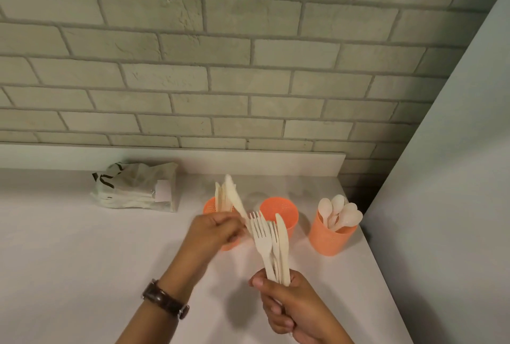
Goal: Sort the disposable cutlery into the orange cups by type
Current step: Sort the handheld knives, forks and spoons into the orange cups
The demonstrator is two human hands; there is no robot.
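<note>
In the right hand (292,308), low and nearest the camera, a small bunch of cutlery (271,247) is clasped by the handles: two forks and one knife can be made out, all pale cream, thin and matte, fanned upward from the fist. Just up and to the left of that grip, a single knife (234,197) is pinched by its lower end in the fingertips of the left hand (215,230), its blade tilted up over the left cup (211,207), where more knives are already stood.

Beyond the bunch, the middle cup (287,212) appears to be empty, presumably meant for forks. Further right, well apart from both hands, the right cup (329,236) is filled with spoons, bowls upward. To the far left, a crumpled plastic bag (135,186) lies on the white counter (82,261), against the wall.

The pieces are light and slick, so one could be dropped from the fanned bunch if the fist is loosened while another is drawn out. The left cup could be tipped by the left hand, which is held close in front of it. The last knife is half hidden beside a fork, so it could be misfiled.
</note>
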